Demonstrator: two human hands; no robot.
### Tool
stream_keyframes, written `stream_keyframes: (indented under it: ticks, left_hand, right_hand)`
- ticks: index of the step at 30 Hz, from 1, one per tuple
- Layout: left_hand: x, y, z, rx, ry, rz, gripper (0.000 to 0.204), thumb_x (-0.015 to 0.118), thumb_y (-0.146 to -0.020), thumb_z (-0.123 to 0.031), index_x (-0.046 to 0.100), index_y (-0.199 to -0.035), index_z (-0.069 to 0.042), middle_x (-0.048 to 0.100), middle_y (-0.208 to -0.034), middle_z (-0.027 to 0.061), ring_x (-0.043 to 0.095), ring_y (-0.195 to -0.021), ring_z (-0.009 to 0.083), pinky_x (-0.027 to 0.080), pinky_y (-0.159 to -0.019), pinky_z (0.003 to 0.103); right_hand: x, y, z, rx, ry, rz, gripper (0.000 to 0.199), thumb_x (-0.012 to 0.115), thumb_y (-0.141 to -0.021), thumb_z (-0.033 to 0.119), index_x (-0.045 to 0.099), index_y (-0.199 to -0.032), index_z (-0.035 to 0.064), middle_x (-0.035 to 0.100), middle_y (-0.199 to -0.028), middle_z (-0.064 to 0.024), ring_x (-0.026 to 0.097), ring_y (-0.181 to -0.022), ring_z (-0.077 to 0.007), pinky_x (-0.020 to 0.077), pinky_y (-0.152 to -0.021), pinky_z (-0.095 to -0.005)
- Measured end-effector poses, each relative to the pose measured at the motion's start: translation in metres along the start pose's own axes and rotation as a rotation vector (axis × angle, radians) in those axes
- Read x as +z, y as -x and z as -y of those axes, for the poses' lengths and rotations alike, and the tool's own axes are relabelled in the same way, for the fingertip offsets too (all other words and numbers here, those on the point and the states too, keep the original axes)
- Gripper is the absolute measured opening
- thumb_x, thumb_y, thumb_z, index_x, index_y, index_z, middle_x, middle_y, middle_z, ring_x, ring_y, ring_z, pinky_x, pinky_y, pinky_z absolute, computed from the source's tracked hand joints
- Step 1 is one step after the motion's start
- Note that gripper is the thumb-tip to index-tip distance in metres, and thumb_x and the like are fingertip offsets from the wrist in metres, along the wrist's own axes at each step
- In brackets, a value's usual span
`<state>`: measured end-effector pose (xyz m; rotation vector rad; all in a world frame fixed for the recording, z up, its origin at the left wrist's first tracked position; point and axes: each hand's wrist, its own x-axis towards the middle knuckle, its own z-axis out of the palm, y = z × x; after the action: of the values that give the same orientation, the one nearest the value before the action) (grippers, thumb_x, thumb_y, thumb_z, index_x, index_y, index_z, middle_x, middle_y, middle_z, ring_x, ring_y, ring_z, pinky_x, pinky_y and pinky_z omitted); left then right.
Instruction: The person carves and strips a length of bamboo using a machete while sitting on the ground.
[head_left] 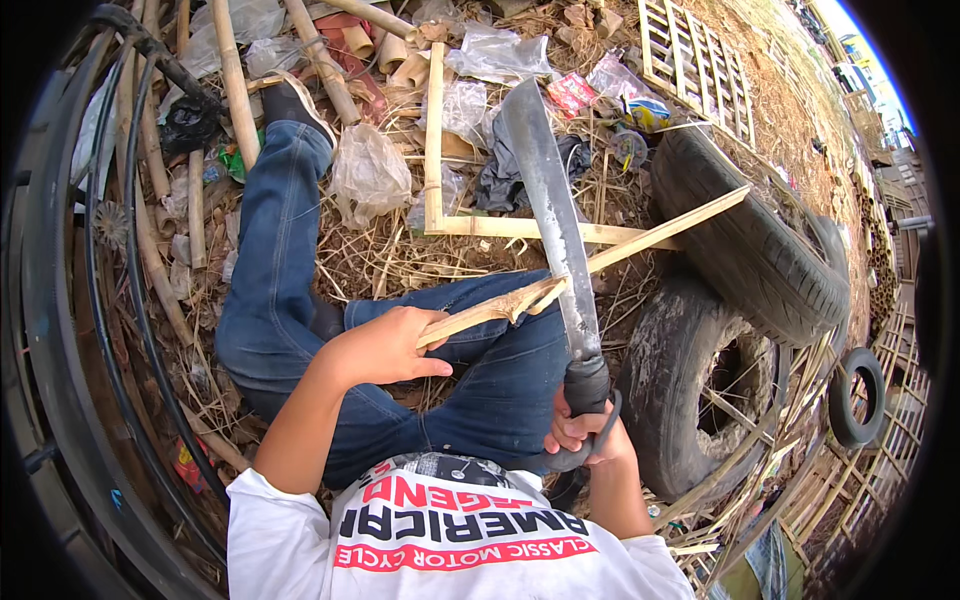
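Got a big worn tyre [740, 235] off to the right, tilted over a second, dirt-caked tyre [665, 390], plus a smaller tyre [839, 410] farther out. Can spot tons of litter up top too: a crumpled clear plastic bag [370, 175], some dark plastic sheeting [500, 180], a red wrapper [571, 93] and a yellow-and-blue wrapper [648, 113], strewn over dry straw [390, 262]. Also seeing a pale slatted panel [697, 68] near the top right. Over on the left, got black metal bars [55, 320] running down the whole side, with a scrunched-up black bag [190, 125] just beside.
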<state>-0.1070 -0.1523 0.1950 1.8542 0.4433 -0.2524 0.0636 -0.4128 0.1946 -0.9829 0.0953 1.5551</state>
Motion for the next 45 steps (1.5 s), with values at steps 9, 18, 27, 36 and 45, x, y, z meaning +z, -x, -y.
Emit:
stream_keyframes:
  ticks: [9,18,27,36,45]
  left_hand:
    - [-0.005,0.004,-0.003,-0.048,0.004,0.008,0.036,0.077,-0.072,-0.024,0.049,-0.078,-0.002,0.048,-0.063,0.0045,0.045,-0.058,0.0156,0.040,-0.055,0.031]
    - [0.009,-0.005,-0.003,0.058,-0.111,-0.114,0.043,0.075,-0.074,-0.025,0.056,-0.101,0.003,0.056,-0.070,0.0129,0.055,-0.065,0.0252,0.044,-0.063,0.036]
    - [-0.001,-0.003,-0.002,-0.086,-0.001,0.059,0.036,0.075,-0.074,-0.022,0.054,-0.090,0.001,0.052,-0.066,0.0094,0.051,-0.061,0.0228,0.042,-0.059,0.035]
    - [0.017,-0.010,-0.001,0.028,-0.055,-0.035,0.033,0.074,-0.074,-0.019,0.052,-0.088,0.002,0.052,-0.067,0.0114,0.052,-0.062,0.0247,0.042,-0.060,0.036]
    - [0.005,-0.007,-0.013,-0.065,-0.017,0.004,0.037,0.076,-0.073,-0.019,0.054,-0.093,0.002,0.055,-0.070,0.0102,0.052,-0.061,0.0239,0.043,-0.060,0.035]
  right_hand:
    - [0.001,-0.007,-0.003,-0.215,0.024,-0.131,0.022,0.057,-0.064,0.003,0.044,-0.083,0.0030,0.041,-0.052,-0.0033,0.040,-0.041,-0.0142,0.0447,-0.057,-0.0371]
    - [-0.006,-0.009,0.000,0.164,-0.271,0.246,0.021,0.059,-0.062,0.002,0.044,-0.077,0.0053,0.037,-0.050,-0.0012,0.039,-0.040,-0.0132,0.0418,-0.053,-0.0359]
    - [0.012,-0.014,0.002,-0.338,0.168,-0.294,0.017,0.055,-0.064,-0.001,0.045,-0.077,0.0021,0.043,-0.052,-0.0046,0.042,-0.041,-0.0148,0.0455,-0.055,-0.0365]
    - [-0.011,-0.011,-0.013,0.140,-0.266,0.247,0.021,0.057,-0.063,0.000,0.043,-0.079,0.0034,0.037,-0.051,0.0005,0.041,-0.042,-0.0129,0.0434,-0.054,-0.0364]
    - [0.015,-0.012,-0.002,-0.278,0.150,-0.243,0.023,0.055,-0.062,0.001,0.045,-0.082,0.0020,0.036,-0.051,-0.0018,0.038,-0.040,-0.0136,0.0455,-0.053,-0.0378]
